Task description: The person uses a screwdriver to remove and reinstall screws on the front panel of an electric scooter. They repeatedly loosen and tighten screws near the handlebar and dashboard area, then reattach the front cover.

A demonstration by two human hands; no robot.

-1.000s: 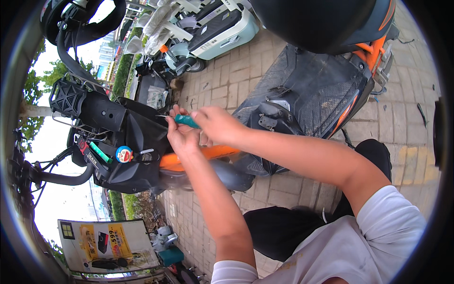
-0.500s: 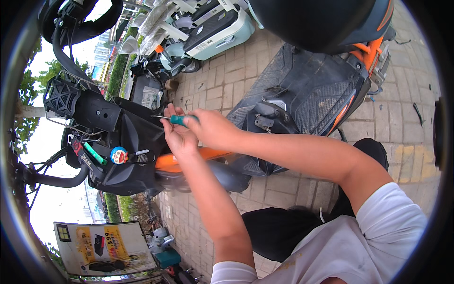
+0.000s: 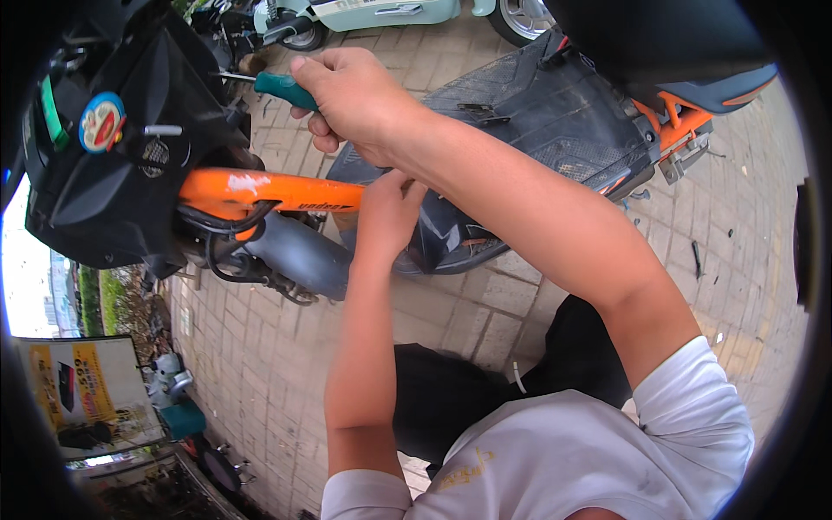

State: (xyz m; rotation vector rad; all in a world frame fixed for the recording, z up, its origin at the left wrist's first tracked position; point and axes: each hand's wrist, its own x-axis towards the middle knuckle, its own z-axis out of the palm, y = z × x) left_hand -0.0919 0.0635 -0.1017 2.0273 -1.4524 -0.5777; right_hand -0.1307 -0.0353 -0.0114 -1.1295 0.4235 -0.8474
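My right hand is closed around the green handle of a screwdriver. Its thin metal shaft points left, toward the black front panel of an electric scooter; whether the tip touches anything I cannot tell. Below the right wrist, my left hand reaches over the end of the scooter's orange frame piece, beside a dark plastic part near the footboard. My right forearm partly covers its bent fingers, and their tips do not show.
A round cartoon badge sits on the front panel. Under the orange piece is the grey front mudguard. A pale green scooter is parked behind. Paving bricks cover the ground; a yellow and white sign board stands lower left.
My left hand has left the screwdriver's shaft and moved down toward the footboard area. The right hand still grips the screwdriver. The whole view has shifted, with the scooter's front now farther left.
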